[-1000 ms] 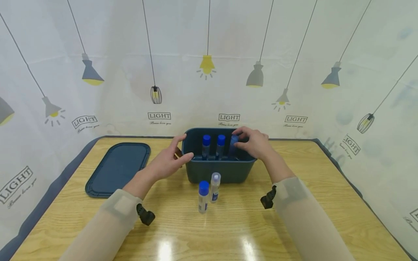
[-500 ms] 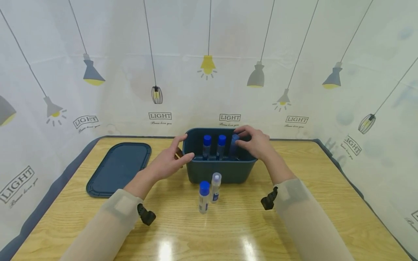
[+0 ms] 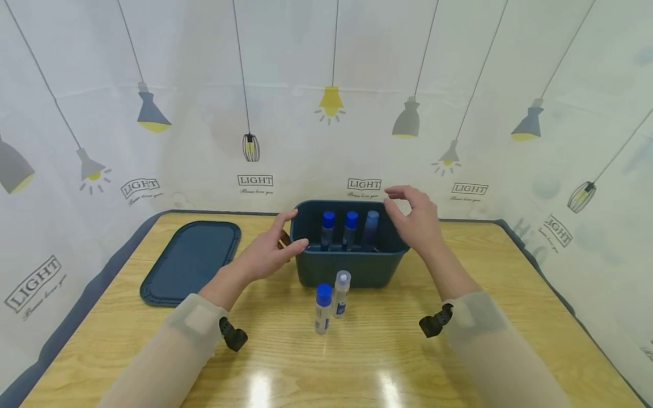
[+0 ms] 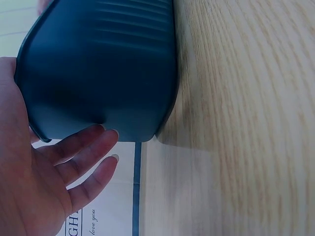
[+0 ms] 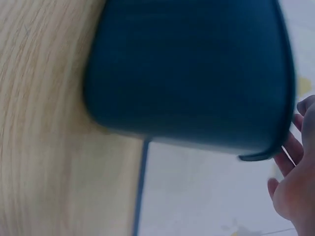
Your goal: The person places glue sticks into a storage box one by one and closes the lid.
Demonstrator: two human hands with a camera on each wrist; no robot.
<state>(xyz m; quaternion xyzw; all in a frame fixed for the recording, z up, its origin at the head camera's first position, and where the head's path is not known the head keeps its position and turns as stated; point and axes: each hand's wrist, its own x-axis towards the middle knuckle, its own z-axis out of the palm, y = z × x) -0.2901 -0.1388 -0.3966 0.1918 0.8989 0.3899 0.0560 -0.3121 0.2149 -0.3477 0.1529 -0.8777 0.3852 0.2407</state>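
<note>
A dark blue bin (image 3: pixel 352 267) stands at the back of the table. My left hand (image 3: pixel 265 249) rests on its left end, thumb and index finger spread along the rim; in the left wrist view the other fingers (image 4: pixel 93 147) touch the outer wall. Inside the bin, two blue-capped glue sticks (image 3: pixel 327 229) (image 3: pixel 350 229) and one with a paler cap (image 3: pixel 371 226) stand upright. My right hand (image 3: pixel 415 220) is above the bin's right end, fingers loosely bent around nothing. In front of the bin stand a blue-capped glue stick (image 3: pixel 322 309) and a clear-capped one (image 3: pixel 341 294).
A flat dark blue lid (image 3: pixel 191 263) lies on the wooden table (image 3: pixel 377 345) left of the bin, close to my left forearm. Behind the table hangs a pale curtain (image 3: pixel 285 113) printed with lamps.
My right hand has let go of the pale-capped glue stick and lifted up and right, out of the bin. The left hand stays at the bin's left end.
</note>
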